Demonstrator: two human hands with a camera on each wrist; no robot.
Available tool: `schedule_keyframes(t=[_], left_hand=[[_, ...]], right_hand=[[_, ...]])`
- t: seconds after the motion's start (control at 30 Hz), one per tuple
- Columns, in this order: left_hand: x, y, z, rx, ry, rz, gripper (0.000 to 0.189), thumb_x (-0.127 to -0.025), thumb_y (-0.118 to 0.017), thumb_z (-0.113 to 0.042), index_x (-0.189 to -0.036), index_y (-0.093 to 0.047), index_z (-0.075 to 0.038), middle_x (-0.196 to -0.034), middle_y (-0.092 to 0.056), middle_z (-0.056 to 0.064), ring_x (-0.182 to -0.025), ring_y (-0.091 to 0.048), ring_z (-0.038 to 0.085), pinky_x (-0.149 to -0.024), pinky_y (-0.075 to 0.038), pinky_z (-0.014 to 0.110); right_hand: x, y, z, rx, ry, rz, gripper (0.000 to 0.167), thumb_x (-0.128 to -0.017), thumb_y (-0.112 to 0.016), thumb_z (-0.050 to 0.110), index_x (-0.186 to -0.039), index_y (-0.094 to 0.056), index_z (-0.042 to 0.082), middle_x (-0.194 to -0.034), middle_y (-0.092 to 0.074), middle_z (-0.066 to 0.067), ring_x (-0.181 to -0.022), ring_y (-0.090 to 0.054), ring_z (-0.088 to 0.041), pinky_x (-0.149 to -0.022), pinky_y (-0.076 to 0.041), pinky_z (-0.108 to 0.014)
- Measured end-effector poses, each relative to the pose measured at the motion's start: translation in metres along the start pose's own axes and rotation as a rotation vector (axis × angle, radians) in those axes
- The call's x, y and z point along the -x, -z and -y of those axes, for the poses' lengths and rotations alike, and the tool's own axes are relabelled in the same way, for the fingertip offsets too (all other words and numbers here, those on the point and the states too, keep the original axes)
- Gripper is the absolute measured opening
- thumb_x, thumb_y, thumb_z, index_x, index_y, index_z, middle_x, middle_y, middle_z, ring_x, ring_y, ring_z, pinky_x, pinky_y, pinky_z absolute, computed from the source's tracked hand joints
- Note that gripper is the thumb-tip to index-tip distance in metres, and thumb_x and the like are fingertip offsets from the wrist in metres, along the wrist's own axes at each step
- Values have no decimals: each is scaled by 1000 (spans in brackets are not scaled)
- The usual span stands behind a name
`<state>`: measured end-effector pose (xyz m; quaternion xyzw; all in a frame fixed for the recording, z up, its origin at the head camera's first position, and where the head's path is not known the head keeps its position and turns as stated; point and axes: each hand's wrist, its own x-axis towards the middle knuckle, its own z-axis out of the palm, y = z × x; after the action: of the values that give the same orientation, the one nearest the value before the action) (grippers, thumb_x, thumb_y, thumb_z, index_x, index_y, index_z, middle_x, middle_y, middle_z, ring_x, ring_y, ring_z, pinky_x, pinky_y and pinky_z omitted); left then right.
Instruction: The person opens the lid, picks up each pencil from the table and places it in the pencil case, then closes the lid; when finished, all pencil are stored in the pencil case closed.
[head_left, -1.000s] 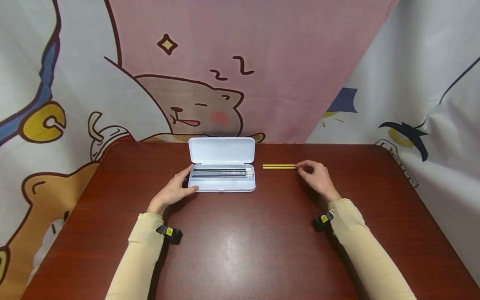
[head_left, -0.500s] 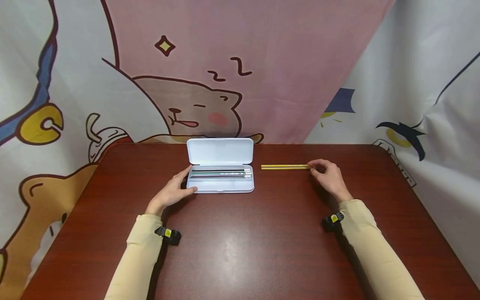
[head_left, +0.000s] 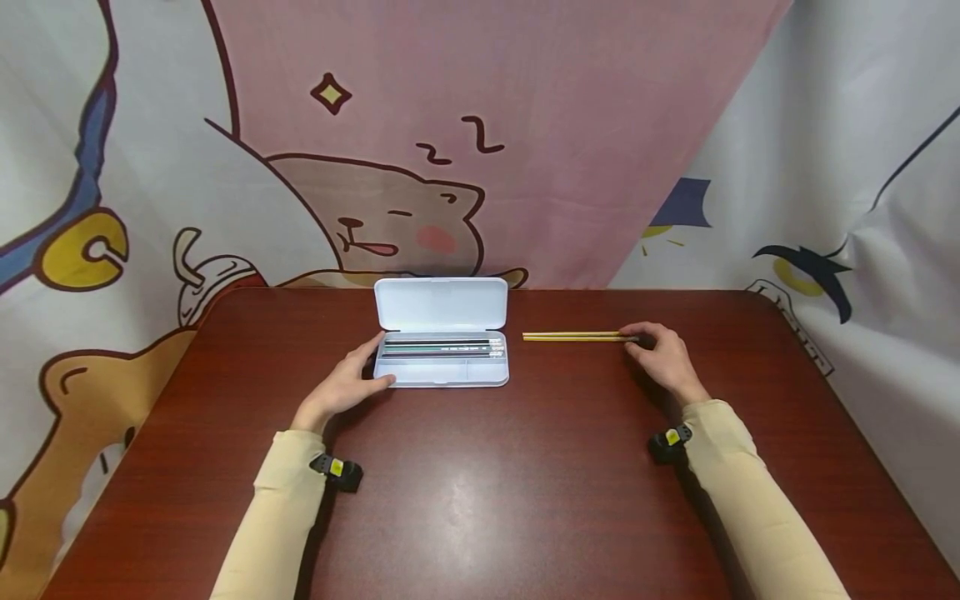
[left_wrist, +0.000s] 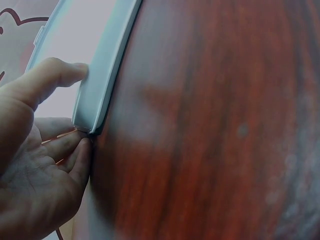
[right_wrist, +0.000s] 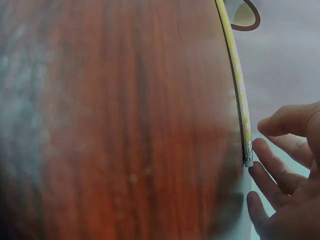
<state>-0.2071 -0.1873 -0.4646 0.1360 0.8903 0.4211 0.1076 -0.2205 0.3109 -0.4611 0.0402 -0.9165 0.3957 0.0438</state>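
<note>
An open white pencil case (head_left: pixel 442 375) lies on the table with several dark pencils (head_left: pixel 438 348) in its rear compartment. My left hand (head_left: pixel 347 385) grips its left end, thumb at the front corner. In the left wrist view the thumb (left_wrist: pixel 72 74) rests on the rim and the fingers lie along the short end. Two yellow pencils (head_left: pixel 573 337) lie side by side to the right of the case. My right hand (head_left: pixel 663 358) is at their right end; in the right wrist view its fingertips (right_wrist: pixel 257 145) are beside the eraser end (right_wrist: pixel 248 159), thumb apart from it.
The case's lid (head_left: pixel 441 304) stands raised at the back, close to the table's far edge. Behind the brown table (head_left: pixel 480 483) hangs a cartoon-printed cloth (head_left: pixel 570 167). A front compartment and a small divider show in the case.
My right hand has moved right along the yellow pencils to their eraser end, baring more of them, and its thumb has come away. The left hand stays on the case.
</note>
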Motion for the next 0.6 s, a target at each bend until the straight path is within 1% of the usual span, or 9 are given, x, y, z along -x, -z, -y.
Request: schedule_keyframes(t=[0.17, 0.23, 0.3, 0.43, 0.6], left_hand=[[1, 0, 0, -5, -1, -4, 82, -89, -68, -20, -152, -20, 2, -151, -25, 28, -136, -24, 44, -108, -19, 59], [1, 0, 0, -6, -1, -5, 82, -89, -68, -20, -152, -20, 2, -151, -25, 28, -136, -24, 44, -108, -19, 59], [1, 0, 0, -4, -1, -6, 82, -88, -68, -19, -152, -20, 2, -151, -26, 28, -136, -24, 44, -108, -19, 59], [1, 0, -1, 3, 1, -4, 82, -88, -68, -19, -152, -20, 3, -151, -26, 29, -136, -24, 44, -108, -19, 59], [1, 0, -1, 6, 1, -2, 83, -88, -68, -19, -152, -20, 3, -151, -25, 29, -136, -24, 44, -108, -19, 59]], right_hand=[[-1, 0, -3, 20, -5, 41, 25, -89, -62, -2, -115, -64, -4, -110, -63, -23, -92, -56, -31, -74, -41, -32], [-2, 0, -4, 18, -8, 56, 25, -89, -63, -1, -114, -65, -4, -109, -64, -23, -89, -56, -29, -71, -41, -28], [-1, 0, -4, 5, -10, 71, 24, -90, -64, 0, -113, -65, -4, -109, -64, -23, -88, -55, -28, -69, -41, -27], [-1, 0, -5, -10, -18, 95, 21, -92, -63, 2, -111, -67, -3, -107, -63, -21, -83, -53, -26, -68, -41, -28], [1, -2, -7, -4, -22, 110, 17, -92, -62, 3, -107, -69, -1, -100, -63, -18, -79, -52, -24, -67, -41, -28]])
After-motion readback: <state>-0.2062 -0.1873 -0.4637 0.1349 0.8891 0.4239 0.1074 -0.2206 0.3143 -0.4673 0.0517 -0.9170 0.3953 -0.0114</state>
